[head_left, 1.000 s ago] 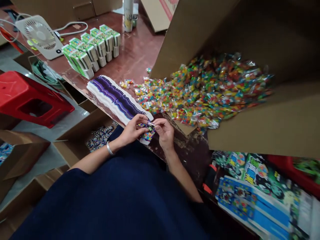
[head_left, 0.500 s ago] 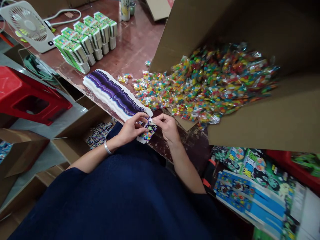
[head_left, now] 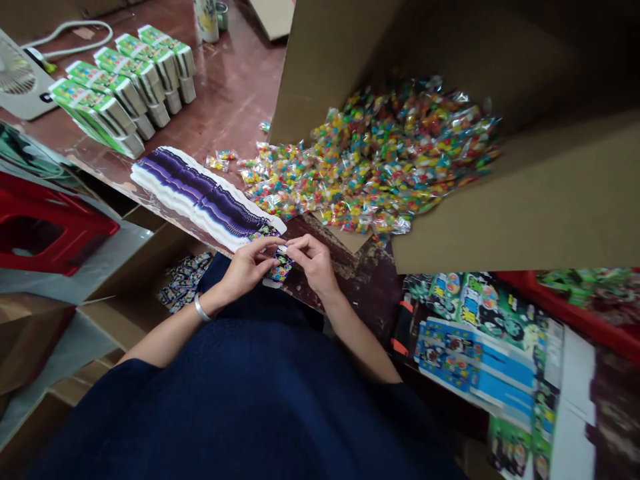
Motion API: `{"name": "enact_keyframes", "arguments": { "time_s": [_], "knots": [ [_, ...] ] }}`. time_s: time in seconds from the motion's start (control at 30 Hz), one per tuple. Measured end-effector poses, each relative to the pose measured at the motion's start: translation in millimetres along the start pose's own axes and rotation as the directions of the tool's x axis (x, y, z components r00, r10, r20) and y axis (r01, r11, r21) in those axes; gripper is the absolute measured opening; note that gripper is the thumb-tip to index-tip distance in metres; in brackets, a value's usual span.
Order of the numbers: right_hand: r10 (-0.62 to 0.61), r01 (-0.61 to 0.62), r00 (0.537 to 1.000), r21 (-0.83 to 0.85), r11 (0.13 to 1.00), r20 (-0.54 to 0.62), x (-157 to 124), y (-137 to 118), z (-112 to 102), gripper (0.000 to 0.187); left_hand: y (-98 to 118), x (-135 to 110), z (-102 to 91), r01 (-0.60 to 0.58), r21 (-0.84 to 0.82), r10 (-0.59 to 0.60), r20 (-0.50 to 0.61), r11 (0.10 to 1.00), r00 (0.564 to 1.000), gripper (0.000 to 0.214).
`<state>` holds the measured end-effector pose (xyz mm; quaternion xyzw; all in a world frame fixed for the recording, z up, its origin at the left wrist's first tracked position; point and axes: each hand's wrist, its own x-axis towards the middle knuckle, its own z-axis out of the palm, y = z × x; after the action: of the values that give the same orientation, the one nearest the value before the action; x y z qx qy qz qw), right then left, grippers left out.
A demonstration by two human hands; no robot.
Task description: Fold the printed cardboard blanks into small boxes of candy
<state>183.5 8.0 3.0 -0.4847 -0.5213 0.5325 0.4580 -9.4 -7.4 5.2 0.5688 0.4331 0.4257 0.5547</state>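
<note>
A small printed candy box (head_left: pixel 280 268), purple and black with coloured dots, is between my two hands at the table's front edge. My left hand (head_left: pixel 249 267) grips it from the left, thumb on its printed face. The fingers of my right hand (head_left: pixel 314 264) pinch at the white flap on its upper end. Just beyond my hands lies a long fanned row of flat purple-and-white boxes (head_left: pixel 200 195). Small clear packets of colourful candy (head_left: pixel 350 170) spill towards my hands from a tipped cardboard carton (head_left: pixel 525 213).
Bundled green boxes (head_left: pixel 117 93) stand at the back left beside a white fan (head_left: pixel 23 80). Below the table's left edge, an open carton (head_left: pixel 120 320) holds many small printed packs (head_left: pixel 185 280). A red stool (head_left: pixel 50 223) stands left. Printed cardboard sheets (head_left: pixel 480 360) lie right.
My view has swung right, so most of the scene sits further left. My right fingers have closed in on the box's upper flap, while my left hand keeps its grip.
</note>
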Motion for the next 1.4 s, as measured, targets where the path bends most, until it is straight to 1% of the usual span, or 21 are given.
{"name": "enact_keyframes", "arguments": {
  "time_s": [0.07, 0.13, 0.2, 0.27, 0.33, 0.4, 0.47, 0.53, 0.6, 0.67, 0.73, 0.8, 0.9, 0.97, 1.07, 1.13, 1.2, 1.27, 1.4],
  "knots": [
    [0.067, -0.066, 0.996, -0.014, 0.998, 0.059, 5, -2, -7, 0.037, -1, 1, 1.7, -0.033, 0.049, 0.033, 0.004, 0.998, 0.999, 0.036],
    [0.121, -0.116, 0.986, -0.048, 0.992, 0.113, 11, -4, -12, 0.038, -1, 2, 1.2, -0.042, 0.1, 0.04, 0.028, 0.994, 0.999, 0.039],
    [0.157, -0.148, 0.977, -0.067, 0.987, 0.145, 15, -6, -15, 0.038, -2, 2, -1.0, -0.023, 0.129, 0.015, 0.062, 0.991, 0.998, 0.043],
    [0.17, -0.158, 0.974, -0.084, 0.984, 0.149, 15, -9, -14, 0.039, -3, 2, -3.4, 0.008, 0.128, -0.018, 0.077, 0.992, 0.997, 0.047],
    [0.142, -0.126, 0.981, -0.127, 0.984, 0.13, 12, -12, -12, 0.037, -3, 1, -4.9, 0.036, 0.099, -0.043, 0.077, 0.994, 0.996, 0.048],
    [0.059, -0.039, 0.994, -0.189, 0.981, 0.097, 6, -14, -9, 0.032, -4, 1, -5.1, 0.045, 0.056, -0.049, 0.064, 0.997, 0.997, 0.044],
    [-0.044, 0.063, 0.995, -0.227, 0.972, 0.086, 0, -16, -8, 0.028, -3, 0, -4.3, 0.041, 0.027, -0.042, 0.045, 0.999, 0.998, 0.039],
    [-0.088, 0.107, 0.992, -0.217, 0.97, 0.096, -4, -16, -8, 0.027, -2, 1, -3.0, 0.036, 0.028, -0.037, 0.042, 0.999, 0.998, 0.034],
    [-0.043, 0.063, 0.993, -0.186, 0.981, 0.112, -4, -13, -11, 0.029, 0, 1, -1.5, 0.039, 0.057, -0.043, 0.068, 0.998, 0.997, 0.032],
    [0.05, -0.029, 0.989, -0.148, 0.989, 0.141, 0, -11, -16, 0.032, 2, 2, -0.2, 0.042, 0.09, -0.05, 0.089, 0.995, 0.995, 0.035],
    [0.126, -0.106, 0.975, -0.113, 0.988, 0.184, 6, -9, -21, 0.035, 3, 2, 0.6, 0.046, 0.103, -0.054, 0.08, 0.994, 0.995, 0.042],
    [0.15, -0.136, 0.969, -0.08, 0.987, 0.198, 10, -8, -24, 0.037, 3, 2, 0.6, 0.052, 0.087, -0.057, 0.057, 0.995, 0.997, 0.043],
    [0.139, -0.134, 0.977, -0.037, 0.99, 0.163, 12, -8, -23, 0.038, 3, 0, -0.9, 0.064, 0.065, -0.067, 0.052, 0.996, 0.996, 0.032],
    [0.142, -0.142, 0.98, -0.007, 0.99, 0.143, 11, -6, -21, 0.04, 4, -1, -2.9, 0.066, 0.07, -0.071, 0.067, 0.995, 0.995, 0.029],
    [0.152, -0.156, 0.978, 0.019, 0.987, 0.146, 7, -3, -18, 0.039, 7, 1, -6.7, 0.069, 0.061, -0.077, 0.133, 0.996, 0.988, 0.026],
    [0.159, -0.162, 0.972, 0.008, 0.987, 0.171, 5, -2, -17, 0.037, 8, 3, -8.8, 0.086, 0.051, -0.094, 0.196, 0.995, 0.976, 0.022],
    [0.162, -0.162, 0.968, -0.013, 0.987, 0.19, 4, -1, -16, 0.036, 8, 5, -9.4, 0.107, 0.038, -0.113, 0.231, 0.994, 0.966, 0.021],
    [0.158, -0.154, 0.968, -0.032, 0.987, 0.196, 4, -3, -16, 0.036, 8, 6, -8.5, 0.122, 0.004, -0.12, 0.223, 0.993, 0.968, 0.025],
    [0.129, -0.111, 0.968, -0.096, 0.989, 0.214, 6, -12, -19, 0.035, 9, 3, -4.8, 0.145, -0.05, -0.135, 0.163, 0.988, 0.977, 0.035]
  ]
}}
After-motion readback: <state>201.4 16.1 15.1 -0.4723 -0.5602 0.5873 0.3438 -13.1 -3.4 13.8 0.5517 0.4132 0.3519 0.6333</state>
